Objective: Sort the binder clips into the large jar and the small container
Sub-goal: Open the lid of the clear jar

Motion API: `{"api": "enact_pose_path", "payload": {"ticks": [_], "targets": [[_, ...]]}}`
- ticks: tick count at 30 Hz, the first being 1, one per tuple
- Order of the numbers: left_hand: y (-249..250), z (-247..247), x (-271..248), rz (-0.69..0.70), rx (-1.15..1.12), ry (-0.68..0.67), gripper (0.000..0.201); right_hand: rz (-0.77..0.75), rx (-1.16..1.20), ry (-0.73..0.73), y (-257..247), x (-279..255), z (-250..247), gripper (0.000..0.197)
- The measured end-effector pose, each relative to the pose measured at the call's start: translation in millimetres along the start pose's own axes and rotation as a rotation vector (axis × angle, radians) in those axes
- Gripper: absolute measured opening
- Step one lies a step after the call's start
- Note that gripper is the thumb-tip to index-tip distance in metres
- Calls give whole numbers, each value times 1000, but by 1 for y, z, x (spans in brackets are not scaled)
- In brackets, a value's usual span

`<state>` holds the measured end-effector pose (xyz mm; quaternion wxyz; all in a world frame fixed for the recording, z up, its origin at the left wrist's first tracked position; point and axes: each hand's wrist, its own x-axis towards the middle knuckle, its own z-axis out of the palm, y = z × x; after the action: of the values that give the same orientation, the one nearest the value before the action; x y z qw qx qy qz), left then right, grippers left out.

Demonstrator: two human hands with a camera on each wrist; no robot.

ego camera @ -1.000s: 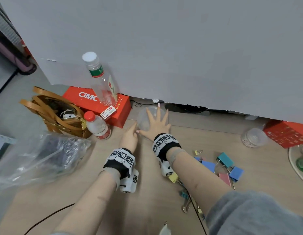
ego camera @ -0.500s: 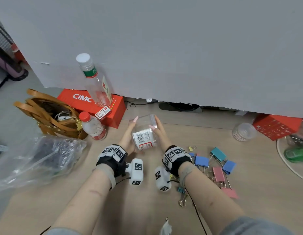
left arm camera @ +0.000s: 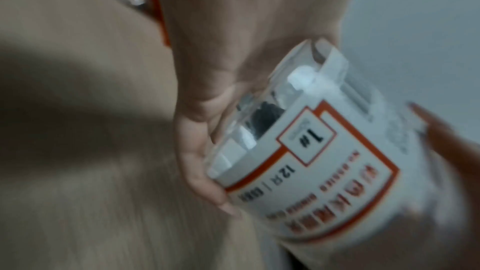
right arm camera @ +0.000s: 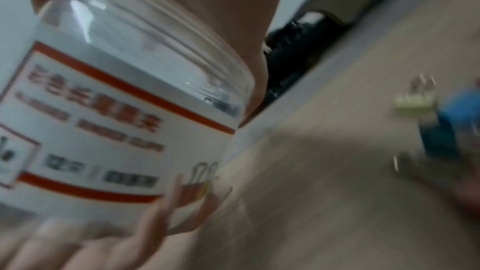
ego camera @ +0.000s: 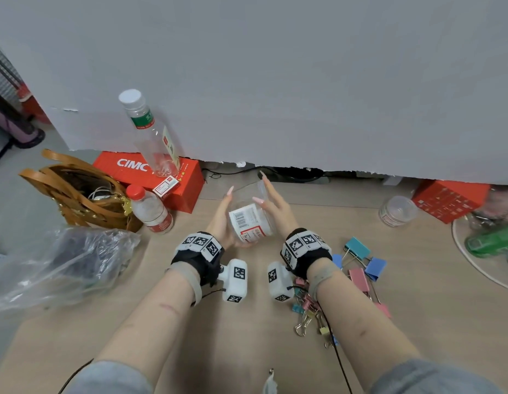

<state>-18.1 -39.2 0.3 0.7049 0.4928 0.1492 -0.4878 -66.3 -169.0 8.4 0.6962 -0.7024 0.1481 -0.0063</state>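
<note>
The large jar (ego camera: 248, 220), clear plastic with a white and orange label, is off the wooden table and tilted, its mouth pointing away from me. My left hand (ego camera: 223, 214) cups its base, fingers curled round it in the left wrist view (left arm camera: 200, 159). My right hand (ego camera: 275, 206) presses the jar's other side with straight fingers. Both wrist views show the jar's label (left arm camera: 324, 171) (right arm camera: 103, 126) close and blurred. The small container (ego camera: 397, 214) stands far right. Coloured binder clips (ego camera: 358, 268) lie beside my right wrist, and a few show in the right wrist view (right arm camera: 415, 102).
A red box (ego camera: 150, 172) with a tall bottle (ego camera: 150, 132) on it, a small bottle (ego camera: 151, 209), a brown bag (ego camera: 76, 191) and a plastic bag (ego camera: 56, 265) fill the left. A grey partition runs behind. Another red box (ego camera: 448, 200) and a green bottle (ego camera: 491, 240) sit at the right.
A second ago my right hand lay spread on the jar at the back of the table. Both hands have since lifted it, tilted it and drawn it toward me.
</note>
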Motion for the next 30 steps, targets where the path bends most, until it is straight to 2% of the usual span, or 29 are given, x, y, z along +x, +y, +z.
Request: {"api": "enact_pose_path", "payload": {"ticks": [1, 3, 8, 12, 14, 16, 19, 22, 24, 30], "targets": [[-2, -2, 2, -35, -60, -34, 77, -24, -67, -37, 0, 0, -2, 69], [-3, -2, 3, -57, -138, -81, 88, -31, -168, -77, -1, 1, -7, 69], [4, 5, 5, -93, -114, -137, 81, -83, -130, -60, 1, -3, -23, 67], [7, -3, 10, -227, -167, -246, 92, -110, -269, -119, -5, -3, -32, 65], [6, -5, 13, -240, -188, -273, 91, -112, -205, -145, -11, -4, -38, 64], [4, -6, 18, -229, -221, -281, 91, -59, -7, -94, -10, 1, -44, 66], [-1, -9, 30, -198, -272, -276, 95, 120, 226, 92, 0, 9, -54, 66], [-6, -12, 41, -170, -258, -259, 93, 308, 223, 293, 17, 16, -65, 46], [-8, -10, 47, -167, -206, -246, 90, 363, 254, 408, 30, 15, -71, 41], [-11, -10, 59, -183, -172, -160, 87, 471, 354, 451, 49, 19, -71, 40]]}}
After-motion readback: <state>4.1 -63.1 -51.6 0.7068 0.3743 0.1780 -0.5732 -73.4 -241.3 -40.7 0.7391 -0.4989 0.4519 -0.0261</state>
